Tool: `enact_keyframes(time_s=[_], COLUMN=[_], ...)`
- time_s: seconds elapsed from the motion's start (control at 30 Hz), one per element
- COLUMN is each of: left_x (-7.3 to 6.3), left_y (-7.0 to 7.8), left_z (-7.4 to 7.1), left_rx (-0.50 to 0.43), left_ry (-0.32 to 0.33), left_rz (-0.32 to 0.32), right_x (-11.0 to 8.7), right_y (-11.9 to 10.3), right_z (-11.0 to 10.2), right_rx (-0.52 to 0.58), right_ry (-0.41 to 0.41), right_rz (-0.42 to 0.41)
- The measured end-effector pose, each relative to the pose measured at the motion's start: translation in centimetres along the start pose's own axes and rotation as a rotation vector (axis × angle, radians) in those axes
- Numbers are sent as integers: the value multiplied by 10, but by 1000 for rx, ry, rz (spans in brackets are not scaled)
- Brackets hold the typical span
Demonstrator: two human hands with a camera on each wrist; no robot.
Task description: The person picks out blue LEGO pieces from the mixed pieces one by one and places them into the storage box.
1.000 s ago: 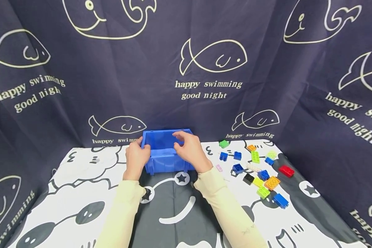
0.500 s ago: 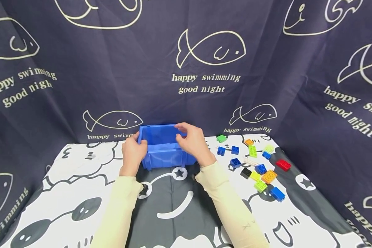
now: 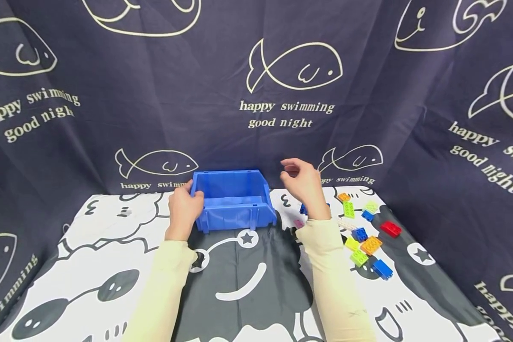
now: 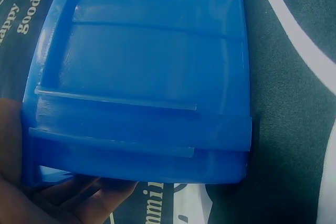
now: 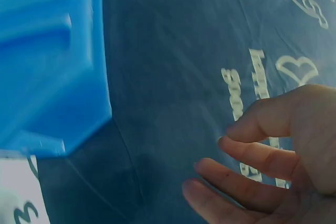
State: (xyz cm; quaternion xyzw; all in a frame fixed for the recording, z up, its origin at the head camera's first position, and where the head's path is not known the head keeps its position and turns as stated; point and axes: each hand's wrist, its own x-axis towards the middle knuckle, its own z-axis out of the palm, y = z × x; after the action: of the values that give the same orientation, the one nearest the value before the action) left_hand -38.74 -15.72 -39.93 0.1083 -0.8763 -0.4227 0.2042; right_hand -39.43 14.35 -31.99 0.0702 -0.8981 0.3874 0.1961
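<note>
A blue plastic bin (image 3: 235,216) with a low front wall stands at the back of the cloth-covered table, against the dark curtain. My left hand (image 3: 185,209) grips its left side wall, thumb toward the inside. In the left wrist view the bin's outer face (image 4: 147,66) fills the middle, and fingers (image 4: 100,198) hold its lower left edge. To the right of the bin, apart from it, my right hand (image 3: 305,185) hovers with fingers loosely bent and nothing in them. The right wrist view shows the bin's corner (image 5: 47,66) away from the right hand (image 5: 262,166).
Several toy building bricks lie scattered on the table at the right, among them a red brick (image 3: 391,229), an orange brick (image 3: 371,245), a blue brick (image 3: 382,269) and a lime brick (image 3: 359,257). My right hand and forearm hide some of them. A dark curtain (image 3: 213,114) encloses the back and sides.
My right hand has left the bin's right end and moved to the right, in front of some bricks. My left hand stays on the bin's left side. The head view has shifted slightly.
</note>
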Motion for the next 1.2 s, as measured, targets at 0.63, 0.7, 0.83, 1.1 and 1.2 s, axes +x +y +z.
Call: enact_keyframes(time_s=[0.63,0.7,0.83,1.1,1.2], left_x=[-3,-2,0,0,0], left_y=[4,5,6,2,0], left_z=[3,3,4,4,2], left_rx=[11,5,3,3,6], left_ry=[8,10,9,0,-1], left_rz=[3,-1,-15,-32,-26], right_x=[8,11,14,14,12], right_y=[55,60,67,81,86], right_z=[-34,-35,-37,-31,-26], right_rx=[-157,-164,-171,-147,-135], right_ry=[-244,-261,-310,-394,-406], right_rz=[253,265,299,367,381])
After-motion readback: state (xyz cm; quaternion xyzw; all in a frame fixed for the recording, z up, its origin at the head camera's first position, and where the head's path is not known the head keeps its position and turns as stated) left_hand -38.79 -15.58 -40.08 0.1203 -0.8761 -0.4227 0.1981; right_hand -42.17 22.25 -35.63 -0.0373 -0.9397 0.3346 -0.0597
